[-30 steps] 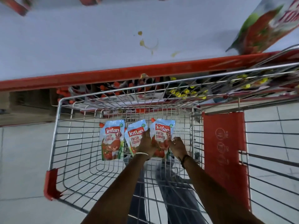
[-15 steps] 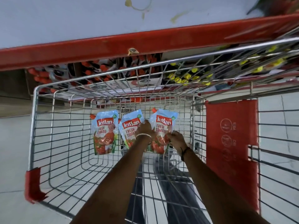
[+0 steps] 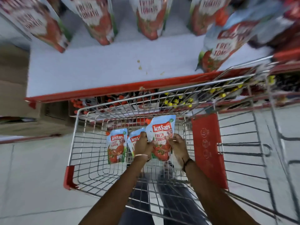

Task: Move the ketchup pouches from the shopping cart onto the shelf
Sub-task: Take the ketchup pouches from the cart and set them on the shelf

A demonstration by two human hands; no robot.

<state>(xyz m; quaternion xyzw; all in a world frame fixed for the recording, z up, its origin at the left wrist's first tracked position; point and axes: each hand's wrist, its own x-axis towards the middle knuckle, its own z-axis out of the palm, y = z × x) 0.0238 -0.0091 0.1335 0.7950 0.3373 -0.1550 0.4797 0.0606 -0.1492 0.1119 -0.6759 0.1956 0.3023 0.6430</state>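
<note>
Ketchup pouch (image 3: 161, 137), gripped at its left edge by the left hand (image 3: 143, 144) and right edge by the right hand (image 3: 177, 146), sits raised inside the shopping cart (image 3: 73, 143), near the shelf (image 3: 97, 69), whose white middle lies bare.

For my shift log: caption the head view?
Both hands lift one blue-and-red ketchup pouch from the wire shopping cart.
</note>
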